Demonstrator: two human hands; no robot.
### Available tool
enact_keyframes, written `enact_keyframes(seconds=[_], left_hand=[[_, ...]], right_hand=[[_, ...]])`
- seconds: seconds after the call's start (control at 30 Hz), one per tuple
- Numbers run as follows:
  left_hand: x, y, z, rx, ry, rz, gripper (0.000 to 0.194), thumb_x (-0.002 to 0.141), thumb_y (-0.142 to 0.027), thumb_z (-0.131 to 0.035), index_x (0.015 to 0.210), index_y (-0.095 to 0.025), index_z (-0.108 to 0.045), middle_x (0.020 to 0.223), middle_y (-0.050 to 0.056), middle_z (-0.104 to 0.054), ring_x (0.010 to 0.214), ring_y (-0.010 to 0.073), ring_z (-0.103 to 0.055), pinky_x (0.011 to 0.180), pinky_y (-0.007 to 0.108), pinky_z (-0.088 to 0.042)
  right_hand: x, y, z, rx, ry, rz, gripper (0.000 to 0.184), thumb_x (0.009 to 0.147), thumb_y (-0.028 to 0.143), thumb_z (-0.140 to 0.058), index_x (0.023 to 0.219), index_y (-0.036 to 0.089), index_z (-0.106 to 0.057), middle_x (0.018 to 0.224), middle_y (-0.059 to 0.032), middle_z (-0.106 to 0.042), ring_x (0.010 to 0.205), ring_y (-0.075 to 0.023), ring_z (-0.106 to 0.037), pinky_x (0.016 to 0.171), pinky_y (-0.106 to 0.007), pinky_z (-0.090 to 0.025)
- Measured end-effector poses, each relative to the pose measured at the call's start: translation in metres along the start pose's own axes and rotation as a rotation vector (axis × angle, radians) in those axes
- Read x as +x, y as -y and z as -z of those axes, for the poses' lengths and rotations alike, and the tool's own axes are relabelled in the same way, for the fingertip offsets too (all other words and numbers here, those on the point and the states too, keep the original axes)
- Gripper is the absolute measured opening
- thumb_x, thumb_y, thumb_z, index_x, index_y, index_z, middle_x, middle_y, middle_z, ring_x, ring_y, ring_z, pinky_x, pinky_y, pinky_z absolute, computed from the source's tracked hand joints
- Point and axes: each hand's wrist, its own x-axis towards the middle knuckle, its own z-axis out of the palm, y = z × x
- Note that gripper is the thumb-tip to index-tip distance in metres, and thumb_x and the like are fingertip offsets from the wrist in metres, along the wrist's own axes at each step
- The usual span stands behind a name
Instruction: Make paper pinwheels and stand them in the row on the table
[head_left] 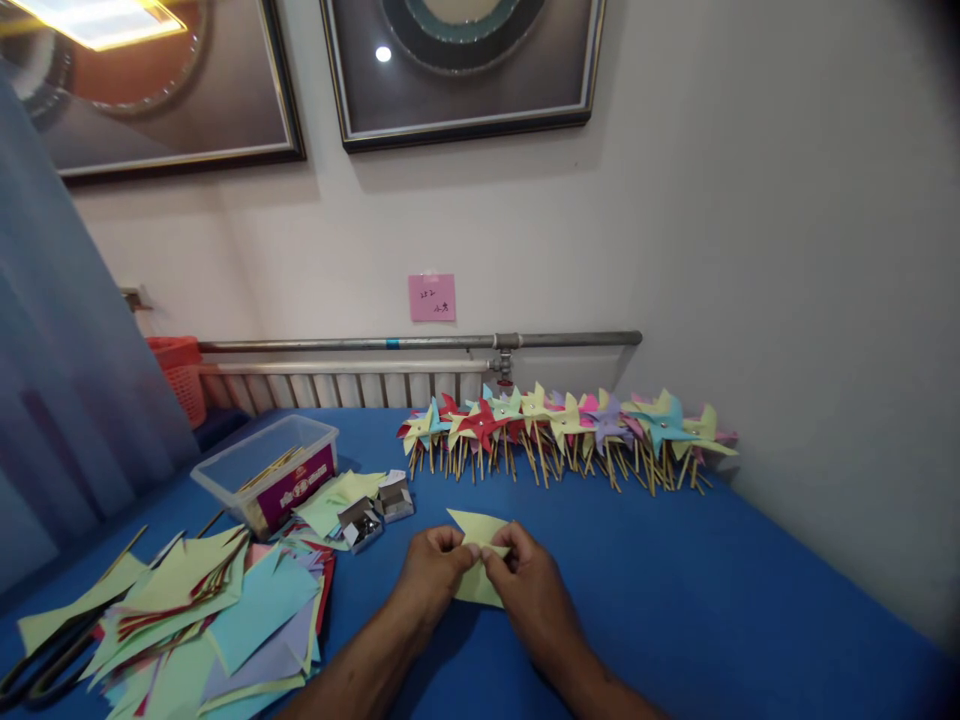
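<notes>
Between my two hands is a pale yellow sheet of paper (480,588), held above the blue table. My left hand (431,572) pinches it from the left, and my right hand (531,580) pinches it from the right, with both thumbs close together at its middle. One corner of the paper points up to the left. Just beyond my left hand stand two small open cardboard boxes; the nearer box (360,526) holds small shiny metal pieces, while the contents of the farther box (395,497) cannot be made out.
Finished paper pinwheels (566,420) on sticks lie in a row along the back. A clear plastic tub (266,465) with sticks stands left of the boxes. Cut coloured paper (262,600) is piled at the left, beside black-handled scissors (56,660). A blue curtain (75,380) hangs far left.
</notes>
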Motion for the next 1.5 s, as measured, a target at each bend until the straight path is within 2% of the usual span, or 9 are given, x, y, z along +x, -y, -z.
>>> enact_keyframes(seconds=[0.47, 0.57, 0.67, 0.9, 1.0, 1.17, 1.23, 1.33, 1.5], left_hand=[[0.009, 0.011, 0.008, 0.073, -0.023, -0.074, 0.033, 0.059, -0.034, -0.078, 0.054, -0.02, -0.049, 0.044, -0.006, -0.047, 0.04, 0.0074, -0.036, 0.044, 0.022, -0.025], [0.008, 0.01, 0.007, 0.098, -0.021, -0.07, 0.028, 0.06, -0.031, -0.076, 0.054, -0.019, -0.051, 0.045, -0.005, -0.05, 0.041, 0.0083, -0.038, 0.045, 0.023, -0.027], [0.006, 0.011, 0.005, 0.113, -0.043, -0.084, 0.027, 0.061, -0.028, -0.073, 0.053, -0.019, -0.05, 0.045, -0.005, -0.049, 0.042, 0.0082, -0.037, 0.046, 0.023, -0.026], [0.005, 0.014, 0.004, 0.15, -0.064, -0.147, 0.023, 0.064, -0.026, -0.068, 0.054, -0.02, -0.048, 0.046, -0.006, -0.047, 0.042, 0.008, -0.035, 0.046, 0.023, -0.025], [0.004, 0.01, 0.005, 0.184, -0.061, -0.114, 0.021, 0.064, -0.025, -0.067, 0.054, -0.02, -0.049, 0.046, -0.006, -0.047, 0.042, 0.0084, -0.036, 0.045, 0.023, -0.026], [0.005, 0.006, 0.006, 0.194, -0.064, -0.076, 0.02, 0.062, -0.025, -0.066, 0.053, -0.02, -0.049, 0.045, -0.006, -0.047, 0.042, 0.0083, -0.036, 0.044, 0.023, -0.025], [0.005, 0.006, 0.006, 0.18, -0.067, -0.075, 0.02, 0.061, -0.026, -0.066, 0.054, -0.02, -0.048, 0.045, -0.006, -0.046, 0.042, 0.0081, -0.035, 0.044, 0.023, -0.025], [0.006, 0.007, 0.006, 0.15, -0.056, -0.099, 0.024, 0.06, -0.031, -0.067, 0.054, -0.021, -0.046, 0.046, -0.006, -0.044, 0.043, 0.0079, -0.035, 0.045, 0.023, -0.025], [0.004, 0.009, 0.005, 0.155, 0.0, -0.158, 0.027, 0.06, -0.036, -0.067, 0.054, -0.021, -0.045, 0.047, -0.006, -0.043, 0.045, 0.0077, -0.034, 0.046, 0.023, -0.025]], right_hand=[[0.0, 0.002, 0.003, 0.126, 0.017, 0.038, 0.018, 0.085, 0.041, -0.056, 0.083, 0.024, -0.057, 0.061, 0.0045, -0.053, 0.055, -0.0148, -0.05, 0.051, -0.025, -0.038], [0.007, -0.001, 0.005, 0.248, -0.058, 0.037, 0.024, 0.082, 0.04, -0.059, 0.099, 0.022, -0.059, 0.078, -0.0014, -0.065, 0.07, -0.0189, -0.063, 0.064, -0.029, -0.05], [0.012, -0.003, 0.008, 0.32, -0.064, 0.001, 0.037, 0.08, 0.04, -0.062, 0.111, 0.021, -0.056, 0.089, -0.0056, -0.07, 0.079, -0.0225, -0.067, 0.073, -0.035, -0.054], [0.02, -0.006, 0.013, 0.306, 0.015, -0.075, 0.018, 0.072, 0.036, -0.067, 0.08, 0.022, -0.058, 0.07, -0.0006, -0.065, 0.064, -0.0193, -0.06, 0.06, -0.03, -0.046], [0.017, -0.002, 0.017, 0.148, 0.024, 0.019, 0.015, 0.079, 0.035, -0.062, 0.072, 0.023, -0.057, 0.064, 0.0022, -0.058, 0.061, -0.017, -0.055, 0.058, -0.028, -0.043], [0.003, 0.009, 0.022, -0.151, -0.044, 0.435, 0.009, 0.089, 0.024, -0.056, 0.083, 0.023, -0.063, 0.097, -0.0057, -0.067, 0.097, -0.0233, -0.062, 0.087, -0.036, -0.047], [0.0, 0.01, 0.023, -0.214, -0.024, 0.538, 0.01, 0.091, 0.021, -0.055, 0.087, 0.023, -0.064, 0.103, -0.0071, -0.068, 0.103, -0.024, -0.061, 0.091, -0.038, -0.047], [0.0, 0.009, 0.022, -0.241, 0.043, 0.579, 0.008, 0.093, 0.023, -0.057, 0.092, 0.024, -0.065, 0.107, -0.0072, -0.069, 0.105, -0.0236, -0.062, 0.093, -0.038, -0.047], [0.003, 0.011, 0.024, -0.185, 0.118, 0.5, 0.02, 0.098, 0.032, -0.05, 0.09, 0.024, -0.066, 0.106, -0.0068, -0.072, 0.108, -0.024, -0.063, 0.097, -0.04, -0.044]])
